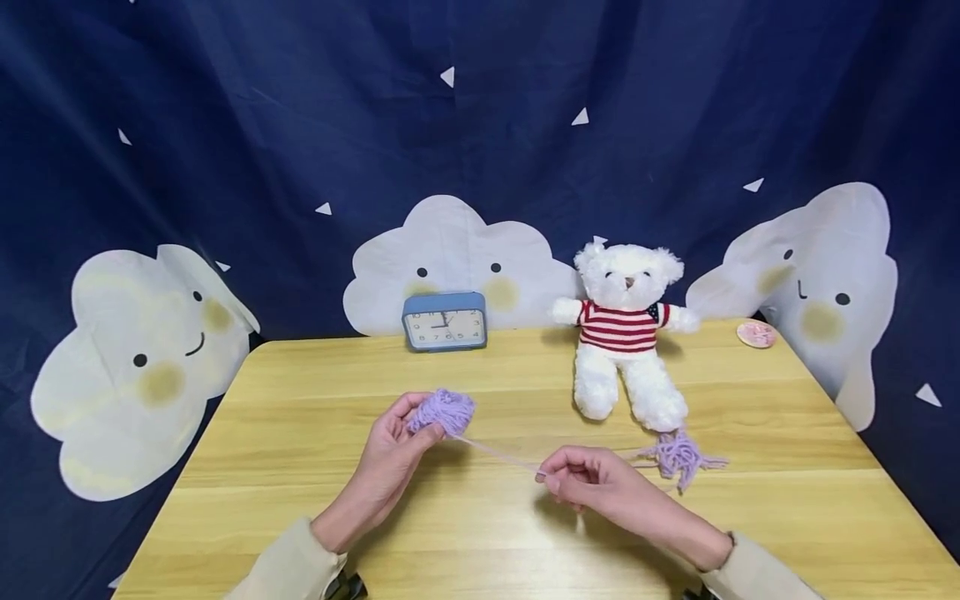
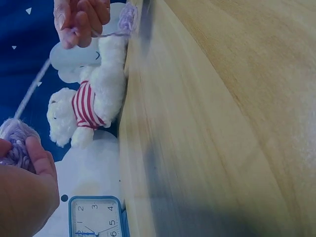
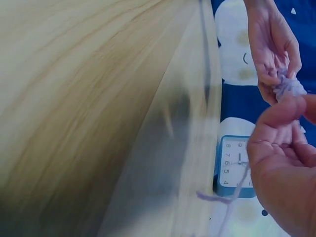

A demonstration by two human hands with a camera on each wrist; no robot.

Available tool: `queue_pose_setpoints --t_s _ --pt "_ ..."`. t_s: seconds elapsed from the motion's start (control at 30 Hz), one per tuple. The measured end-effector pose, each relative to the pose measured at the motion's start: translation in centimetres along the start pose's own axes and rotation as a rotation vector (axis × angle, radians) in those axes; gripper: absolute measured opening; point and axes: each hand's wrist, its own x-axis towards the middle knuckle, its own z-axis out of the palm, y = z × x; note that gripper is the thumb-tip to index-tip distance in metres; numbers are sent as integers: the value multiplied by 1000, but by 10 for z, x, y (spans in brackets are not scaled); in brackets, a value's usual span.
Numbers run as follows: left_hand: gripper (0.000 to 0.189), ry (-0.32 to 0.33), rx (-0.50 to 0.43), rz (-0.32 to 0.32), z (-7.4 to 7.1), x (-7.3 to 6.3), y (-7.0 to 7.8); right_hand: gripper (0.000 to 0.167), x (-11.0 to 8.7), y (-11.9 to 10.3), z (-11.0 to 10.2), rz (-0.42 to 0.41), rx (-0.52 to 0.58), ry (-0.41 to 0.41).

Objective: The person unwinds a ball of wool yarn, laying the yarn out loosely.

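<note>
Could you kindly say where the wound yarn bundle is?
In the head view, the bundle is in the left hand, left of centre, below the blue clock.

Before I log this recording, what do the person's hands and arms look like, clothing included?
Both the left hand and right hand are bare, with no gloves to be seen. The left sleeve and right sleeve are plain pale beige, ending at the wrists. A small black object shows by the left cuff; what it is can't be told.
</note>
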Motion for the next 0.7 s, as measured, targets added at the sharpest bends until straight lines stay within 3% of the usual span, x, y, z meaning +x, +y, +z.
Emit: queue_pose_setpoints --t_s 0.17,0.43,0.7 --pt "49 -15 17 3 -4 0 -2 22 -9 -5 -7 -29 -61 143" --pt "46 -90 -4 41 -10 -2 -6 16 -18 -17 -26 -131 -48 377" --pt "51 -122 -13 45 -11 -4 -7 17 -32 -14 -45 -45 -9 539"
